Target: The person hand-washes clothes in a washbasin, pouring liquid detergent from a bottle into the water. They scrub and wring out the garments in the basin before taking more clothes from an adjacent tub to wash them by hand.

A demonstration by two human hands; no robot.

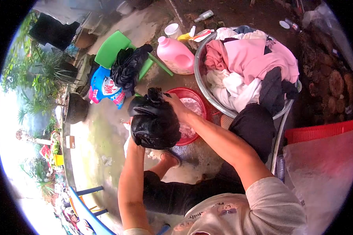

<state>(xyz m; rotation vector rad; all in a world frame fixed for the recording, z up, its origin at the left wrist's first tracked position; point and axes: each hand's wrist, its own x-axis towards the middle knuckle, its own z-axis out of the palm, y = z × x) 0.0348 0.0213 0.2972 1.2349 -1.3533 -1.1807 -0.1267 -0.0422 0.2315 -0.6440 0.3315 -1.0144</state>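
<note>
Black cloth (155, 123), wet and bunched, is held up in front of the person, just beside the red basin (203, 105) and overlapping its near-left edge in this view. The right hand (175, 105) is clamped on the upper right of the bundle. The left hand (134, 145) is at its lower left, mostly covered by the fabric, so I cannot tell how its fingers lie. Foamy water shows in the basin. To the right, a metal tub (200, 80) is heaped with pink, white and dark clothes (245, 56). A pink jug (175, 56) is near the tub, and a green chair (113, 49) bears more dark fabric (129, 66) beside a blue bag (104, 88).
</note>
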